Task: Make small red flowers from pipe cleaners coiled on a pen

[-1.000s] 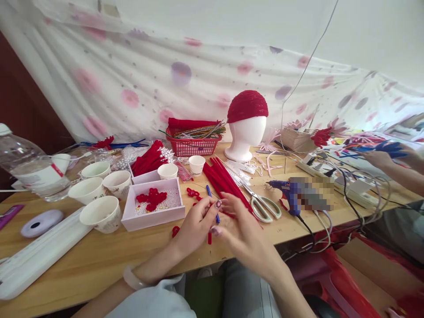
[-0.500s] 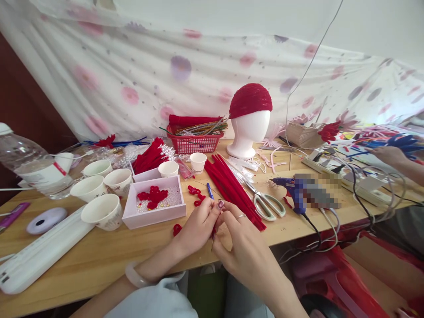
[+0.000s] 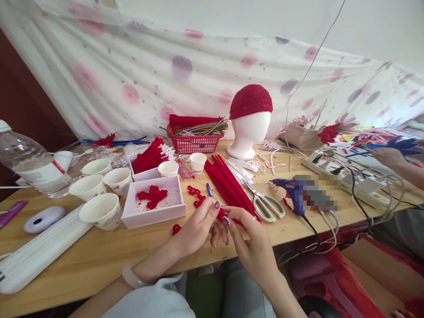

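Between my two hands, over the table's front edge, is a small piece of red pipe cleaner (image 3: 221,214), mostly covered by fingers. My left hand (image 3: 195,227) pinches it from the left with thumb and forefinger, the other fingers curled beneath. From the right, my right hand (image 3: 255,236) grips it between thumb and fingertips. Just beyond lie a bundle of red pipe cleaners (image 3: 225,181), a blue pen (image 3: 209,190) and a curled red pipe-cleaner shape (image 3: 196,198). Another small red loop (image 3: 176,229) rests beside my left wrist.
A white box (image 3: 154,216) with beads and red pieces stands left, near several paper cups (image 3: 101,214). Scissors (image 3: 268,207) and a blue glue gun (image 3: 294,192) lie right. Behind are a red basket (image 3: 195,143) and a foam head (image 3: 250,128). A co-worker's hand (image 3: 389,157) is far right.
My right hand has turned and shifted slightly right, its fingers now lying across the red piece. More of that piece shows between my fingertips.
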{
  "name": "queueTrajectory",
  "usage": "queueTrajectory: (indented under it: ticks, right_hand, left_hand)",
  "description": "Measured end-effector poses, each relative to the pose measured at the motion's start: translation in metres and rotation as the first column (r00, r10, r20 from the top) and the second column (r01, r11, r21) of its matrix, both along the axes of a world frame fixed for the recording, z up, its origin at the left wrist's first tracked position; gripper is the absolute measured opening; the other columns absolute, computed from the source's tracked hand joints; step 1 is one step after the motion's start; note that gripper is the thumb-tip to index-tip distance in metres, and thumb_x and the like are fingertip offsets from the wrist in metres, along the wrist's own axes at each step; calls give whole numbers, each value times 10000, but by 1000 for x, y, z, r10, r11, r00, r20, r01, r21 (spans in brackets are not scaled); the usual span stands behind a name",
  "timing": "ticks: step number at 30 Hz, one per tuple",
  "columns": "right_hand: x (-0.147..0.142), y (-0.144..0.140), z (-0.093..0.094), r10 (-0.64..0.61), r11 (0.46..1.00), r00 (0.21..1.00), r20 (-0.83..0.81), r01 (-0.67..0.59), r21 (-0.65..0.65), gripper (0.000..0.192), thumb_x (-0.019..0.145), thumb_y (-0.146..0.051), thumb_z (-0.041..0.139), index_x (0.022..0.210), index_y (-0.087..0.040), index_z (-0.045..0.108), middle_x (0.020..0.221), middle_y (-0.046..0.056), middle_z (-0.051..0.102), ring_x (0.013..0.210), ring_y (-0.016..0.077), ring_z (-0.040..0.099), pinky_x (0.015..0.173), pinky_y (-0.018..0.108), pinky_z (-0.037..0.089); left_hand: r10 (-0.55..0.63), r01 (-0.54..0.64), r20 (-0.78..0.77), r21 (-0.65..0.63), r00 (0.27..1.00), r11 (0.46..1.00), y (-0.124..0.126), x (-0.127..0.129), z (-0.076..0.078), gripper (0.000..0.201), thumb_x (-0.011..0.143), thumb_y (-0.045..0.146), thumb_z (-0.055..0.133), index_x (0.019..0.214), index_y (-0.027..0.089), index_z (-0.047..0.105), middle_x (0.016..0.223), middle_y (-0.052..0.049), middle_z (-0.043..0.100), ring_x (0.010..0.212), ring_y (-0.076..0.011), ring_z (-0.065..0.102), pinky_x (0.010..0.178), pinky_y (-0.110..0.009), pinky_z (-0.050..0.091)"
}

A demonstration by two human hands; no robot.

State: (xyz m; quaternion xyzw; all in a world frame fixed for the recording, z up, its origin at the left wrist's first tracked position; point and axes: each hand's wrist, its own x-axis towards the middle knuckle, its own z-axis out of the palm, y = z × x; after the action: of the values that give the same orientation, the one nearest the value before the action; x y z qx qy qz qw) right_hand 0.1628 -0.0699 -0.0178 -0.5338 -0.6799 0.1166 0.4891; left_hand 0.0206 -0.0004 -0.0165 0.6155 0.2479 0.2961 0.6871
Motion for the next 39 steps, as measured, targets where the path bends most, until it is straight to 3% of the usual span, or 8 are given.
queueTrajectory:
  ticks: [5,11,17,23,29,31,33,39]
  right_hand:
    - [-8,2,-13,-36,997,918,-395,8,-70,148,997,-323,532,1004,-222,641,714,6,645,499,132,551,486,258,439]
    - [-20,7,-9,-7,985,740,-672,-109,-131,206,964,-425,588,897,-232,613,505,-76,450,405,119,446,420,245,425]
    - [-19,8,-1,43,987,753,-656,-134,-90,228,936,-442,630,864,-225,639,793,16,649,702,167,625,666,277,532]
    - [5,3,-7,184,925,731,-657,-355,-137,268,911,-479,667,1031,-239,670,940,38,672,872,180,616,831,286,506]
    - [22,7,-6,159,795,358,-920,-600,-96,446,896,-613,590,909,-209,779,758,52,659,680,177,589,709,309,520]
    - [24,10,-7,157,781,286,-945,-621,-58,453,840,-632,650,908,-210,798,746,50,660,668,168,589,671,288,521]
    - [25,13,-10,181,800,308,-934,-598,-42,410,773,-597,751,945,-228,802,755,39,677,668,152,597,640,254,514]
    - [24,19,-12,312,891,618,-721,-455,-5,149,786,-383,824,803,-239,789,738,20,711,642,129,628,596,214,517]
  left_hand:
    - [-97,94,23,89,995,992,-4,-3,6,415,913,578,569,957,201,400,659,50,567,577,-104,547,586,-249,426]
    - [-40,33,80,88,996,996,-2,-1,4,358,959,542,504,927,196,422,658,-1,652,494,-100,532,501,-235,417]
    - [36,-35,157,-8,987,999,4,-1,2,388,912,548,583,976,171,514,563,27,617,415,-87,468,427,-207,357]
    - [74,-41,235,-145,969,989,8,-2,-2,390,831,521,705,955,167,597,511,81,498,378,-49,323,391,-193,235]
    - [48,-50,245,2,968,999,8,-3,-1,309,851,450,715,851,143,677,769,-14,601,604,-89,511,594,-232,415]
    - [27,-39,246,45,969,998,8,-3,1,286,852,427,718,848,144,684,795,-27,620,643,-109,548,626,-246,448]
    - [46,-70,223,101,974,992,6,-4,4,251,854,393,719,844,143,694,820,-42,643,684,-128,575,653,-256,468]
    - [123,-153,160,188,979,970,3,-5,9,146,843,275,711,814,132,725,792,-49,666,703,-140,597,670,-255,485]
